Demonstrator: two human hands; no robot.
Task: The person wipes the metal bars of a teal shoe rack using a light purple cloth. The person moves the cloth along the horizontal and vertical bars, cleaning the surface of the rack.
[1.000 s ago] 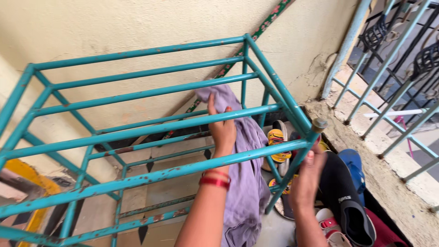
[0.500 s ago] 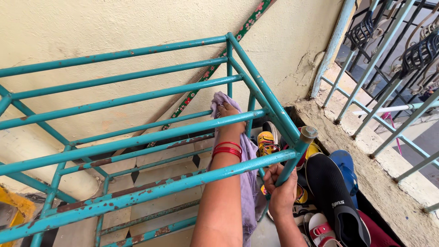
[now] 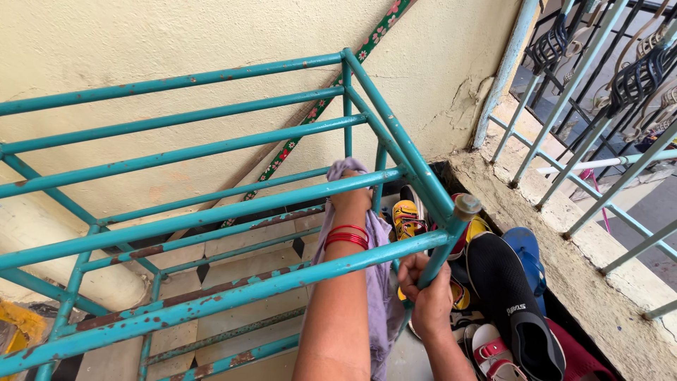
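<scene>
Since a second ago the left hand [image 3: 350, 199], closed on the lilac cloth [image 3: 381, 282], has slid down onto a middle bar of the teal rack [image 3: 211, 204], wiping onward, while the right hand [image 3: 427, 296] now grips the corner post [image 3: 441, 257].

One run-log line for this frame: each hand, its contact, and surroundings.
left hand: presses purple cloth on teal rack bar | right hand: grips rack corner post | beside: black shoe, sandals on floor

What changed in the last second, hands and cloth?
The left hand slid the purple cloth from the inner bar onto the rack's next bar nearer the person. The right hand closed around the corner post. Shoes unmoved.
</scene>
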